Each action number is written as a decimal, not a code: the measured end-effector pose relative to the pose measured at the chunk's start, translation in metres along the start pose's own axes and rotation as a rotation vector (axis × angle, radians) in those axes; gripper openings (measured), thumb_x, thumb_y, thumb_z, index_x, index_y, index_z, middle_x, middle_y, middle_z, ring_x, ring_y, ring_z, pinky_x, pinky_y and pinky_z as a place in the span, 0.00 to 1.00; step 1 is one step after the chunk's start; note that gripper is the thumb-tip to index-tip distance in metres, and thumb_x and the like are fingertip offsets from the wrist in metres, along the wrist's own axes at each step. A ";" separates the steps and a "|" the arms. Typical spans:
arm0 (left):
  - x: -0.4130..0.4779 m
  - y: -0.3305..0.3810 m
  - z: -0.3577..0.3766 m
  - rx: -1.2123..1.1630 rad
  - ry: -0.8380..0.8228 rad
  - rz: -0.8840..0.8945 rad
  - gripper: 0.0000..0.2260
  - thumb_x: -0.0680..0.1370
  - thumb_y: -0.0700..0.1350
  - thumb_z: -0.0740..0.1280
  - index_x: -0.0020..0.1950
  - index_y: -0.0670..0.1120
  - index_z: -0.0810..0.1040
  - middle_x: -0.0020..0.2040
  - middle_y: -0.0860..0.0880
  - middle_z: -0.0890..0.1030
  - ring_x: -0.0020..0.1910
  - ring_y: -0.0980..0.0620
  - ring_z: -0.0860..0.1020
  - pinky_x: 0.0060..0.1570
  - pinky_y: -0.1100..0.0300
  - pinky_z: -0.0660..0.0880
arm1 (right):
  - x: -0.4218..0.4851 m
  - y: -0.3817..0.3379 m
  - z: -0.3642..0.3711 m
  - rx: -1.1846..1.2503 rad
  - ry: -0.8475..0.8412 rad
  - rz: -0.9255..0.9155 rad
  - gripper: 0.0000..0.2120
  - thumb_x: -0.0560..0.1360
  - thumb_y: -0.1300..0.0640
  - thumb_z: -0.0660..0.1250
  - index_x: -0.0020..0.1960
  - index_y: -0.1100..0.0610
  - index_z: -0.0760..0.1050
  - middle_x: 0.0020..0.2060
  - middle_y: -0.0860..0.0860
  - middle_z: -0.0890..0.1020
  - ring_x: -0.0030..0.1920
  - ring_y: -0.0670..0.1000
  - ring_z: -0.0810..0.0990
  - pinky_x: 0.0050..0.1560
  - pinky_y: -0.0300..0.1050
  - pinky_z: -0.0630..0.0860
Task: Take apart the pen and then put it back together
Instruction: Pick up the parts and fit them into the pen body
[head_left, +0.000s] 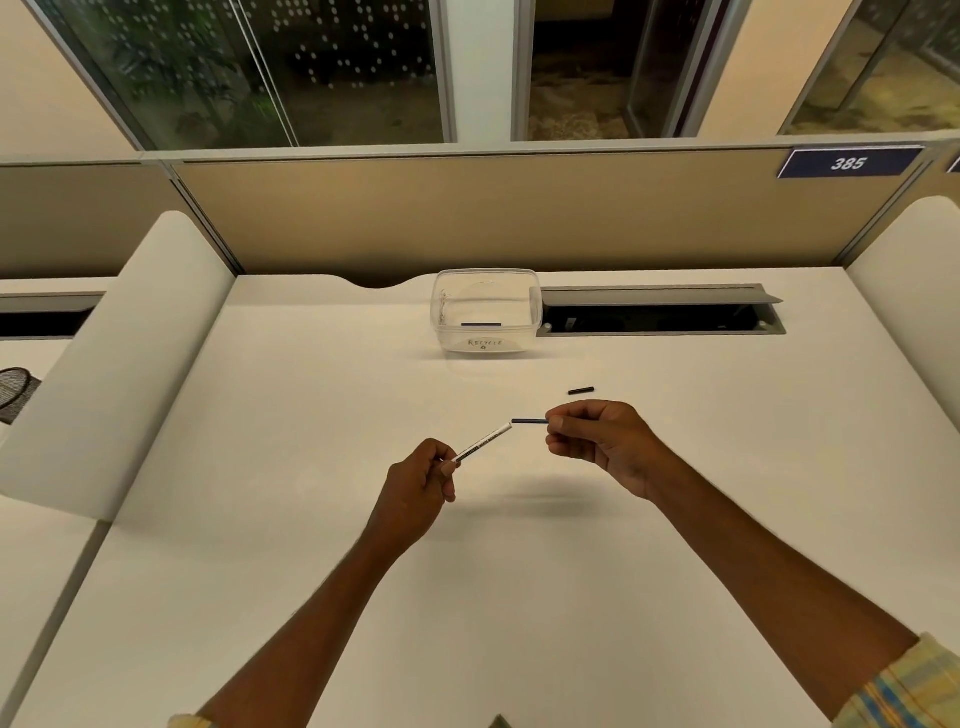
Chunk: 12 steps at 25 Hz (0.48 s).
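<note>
My left hand (415, 486) pinches the lower end of a white pen barrel (483, 441), which points up and to the right above the desk. A thin dark pen part (529, 421) sticks out leftward from the fingertips of my right hand (602, 441). Its free end sits just beside the barrel's open tip, with a small gap between them. Another short black pen piece (581, 391) lies on the white desk (311, 415) just beyond my right hand.
A clear plastic tub (485, 312) labelled "RECYCLE" stands at the back of the desk, beside an open grey cable tray (660, 312). White curved dividers (119, 364) flank both sides. A tan partition wall closes the back.
</note>
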<state>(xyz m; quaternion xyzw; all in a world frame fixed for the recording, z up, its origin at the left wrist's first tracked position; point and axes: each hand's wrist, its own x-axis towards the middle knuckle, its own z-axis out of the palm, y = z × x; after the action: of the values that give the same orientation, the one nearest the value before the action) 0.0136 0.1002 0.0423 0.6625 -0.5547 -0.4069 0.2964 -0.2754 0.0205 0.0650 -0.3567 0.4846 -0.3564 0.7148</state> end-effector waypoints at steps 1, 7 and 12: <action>-0.001 0.000 0.000 -0.002 0.002 -0.002 0.10 0.87 0.42 0.62 0.49 0.53 0.77 0.36 0.47 0.85 0.37 0.46 0.80 0.50 0.38 0.81 | -0.001 0.000 0.001 0.000 -0.005 -0.001 0.10 0.77 0.67 0.75 0.57 0.70 0.84 0.45 0.63 0.85 0.44 0.59 0.86 0.51 0.46 0.86; -0.006 -0.001 0.001 -0.011 0.009 -0.016 0.10 0.87 0.42 0.62 0.48 0.53 0.77 0.37 0.45 0.85 0.39 0.43 0.80 0.50 0.38 0.81 | -0.004 -0.001 0.006 -0.001 -0.019 0.002 0.09 0.77 0.66 0.76 0.56 0.69 0.84 0.46 0.63 0.86 0.45 0.59 0.86 0.51 0.47 0.86; -0.009 -0.003 -0.001 -0.026 0.017 -0.008 0.10 0.86 0.41 0.61 0.49 0.52 0.77 0.36 0.46 0.85 0.42 0.36 0.81 0.48 0.36 0.81 | -0.007 -0.001 0.010 0.001 -0.022 0.006 0.10 0.77 0.67 0.75 0.57 0.69 0.84 0.46 0.63 0.85 0.44 0.59 0.86 0.51 0.47 0.86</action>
<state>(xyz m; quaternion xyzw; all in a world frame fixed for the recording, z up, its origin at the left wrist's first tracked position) 0.0152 0.1095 0.0416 0.6643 -0.5443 -0.4095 0.3080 -0.2684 0.0275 0.0716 -0.3586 0.4774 -0.3506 0.7215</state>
